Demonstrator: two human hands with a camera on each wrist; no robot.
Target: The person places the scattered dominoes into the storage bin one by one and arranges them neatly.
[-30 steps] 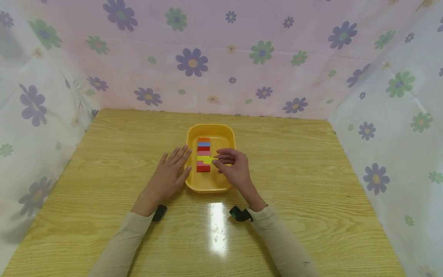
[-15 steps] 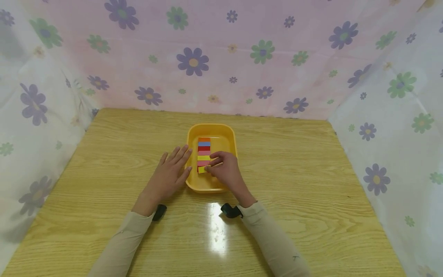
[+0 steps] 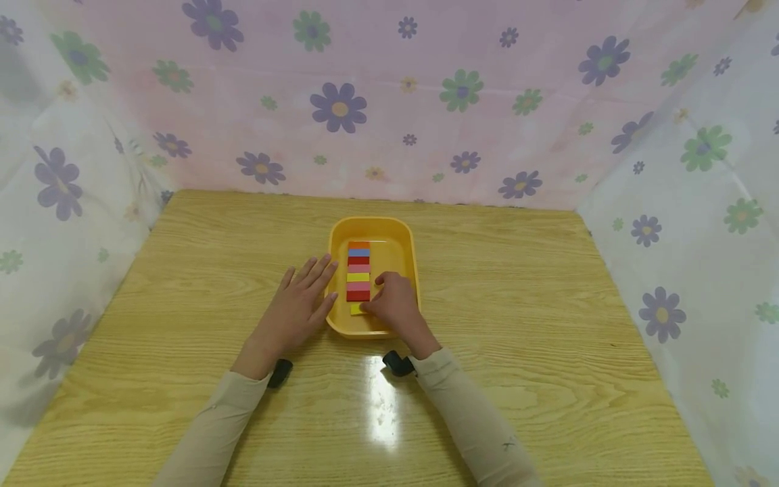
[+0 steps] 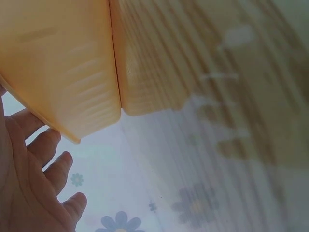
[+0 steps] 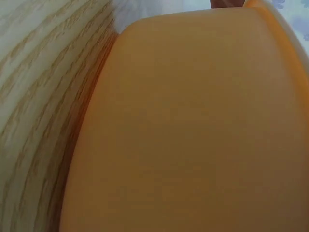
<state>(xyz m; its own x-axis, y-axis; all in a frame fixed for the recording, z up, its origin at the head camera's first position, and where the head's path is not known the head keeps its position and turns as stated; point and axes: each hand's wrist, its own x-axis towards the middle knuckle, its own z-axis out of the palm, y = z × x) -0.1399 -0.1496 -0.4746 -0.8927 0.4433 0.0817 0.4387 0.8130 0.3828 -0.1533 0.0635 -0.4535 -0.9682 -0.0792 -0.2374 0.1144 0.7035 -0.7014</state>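
Observation:
An orange-yellow plastic tray (image 3: 395,253) sits on the table in the head view. Inside it lies a column of flat coloured blocks, orange, blue, red, pink and yellow, ending in a red block (image 3: 358,296) at the near end. My right hand (image 3: 397,306) reaches over the tray and pinches a small yellow block (image 3: 356,310) just below that red one. Flat and with fingers extended, my left hand (image 3: 294,314) rests against the tray's left rim. In the left wrist view its fingers (image 4: 58,169) show beside the tray's outer wall (image 4: 63,72).
The wood-grain table (image 3: 517,304) surrounds the tray. Flower-patterned cloth (image 3: 389,101) stands behind it and along both sides. A dark wrist-camera mount (image 3: 398,364) sits by the right cuff, another dark mount (image 3: 280,373) by the left.
My right hand has moved left and nearer, carrying the yellow block from over the middle of the column to just below its near end. The left hand has stayed in place.

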